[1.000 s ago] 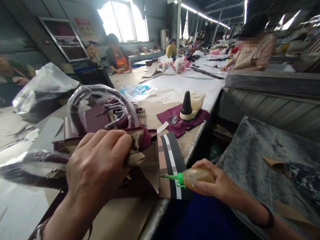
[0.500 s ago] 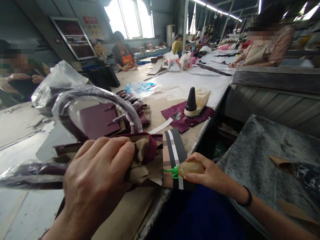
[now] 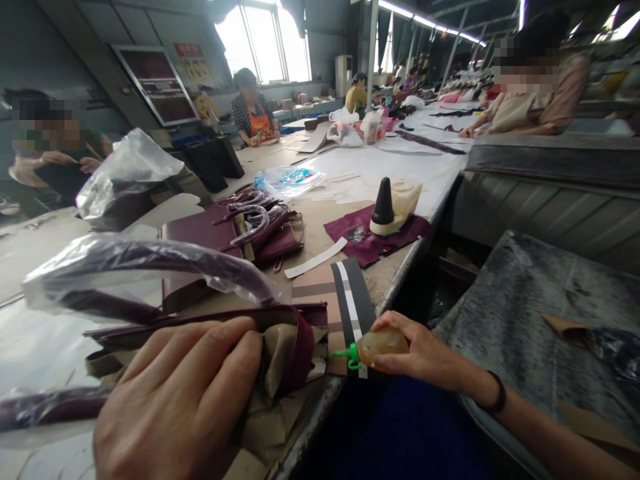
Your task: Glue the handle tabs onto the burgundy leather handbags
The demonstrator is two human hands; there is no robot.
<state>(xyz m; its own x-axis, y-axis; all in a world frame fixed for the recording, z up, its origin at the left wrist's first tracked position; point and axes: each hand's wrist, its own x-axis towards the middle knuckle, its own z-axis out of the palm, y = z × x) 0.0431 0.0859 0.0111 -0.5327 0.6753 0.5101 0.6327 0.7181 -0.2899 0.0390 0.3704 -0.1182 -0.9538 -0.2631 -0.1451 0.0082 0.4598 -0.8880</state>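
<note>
My left hand (image 3: pixel 185 397) is closed over the folded top edge of a burgundy handbag (image 3: pixel 210 319), pressing its tan lining near the corner. The bag's handles (image 3: pixel 150 257) are wrapped in clear plastic and arch above it. My right hand (image 3: pixel 423 353) grips a small amber glue bottle (image 3: pixel 381 343) with a green nozzle; the nozzle tip points at the bag's corner, close to the burgundy edge. A striped brown, black and white card (image 3: pixel 350 300) lies under the nozzle at the table edge.
More burgundy bag parts (image 3: pixel 250 227) lie behind, with a black cone-tipped bottle (image 3: pixel 384 203) on a burgundy cloth (image 3: pixel 370 240). A plastic bag (image 3: pixel 127 170) stands at the left. Other people sit along the long table (image 3: pixel 400 167). A grey worn surface (image 3: pixel 540 307) lies at the right.
The bag has tipped lower and nearer, its handles dropping leftward. My left hand slid down over the edge. The glue bottle stays at the bag's corner.
</note>
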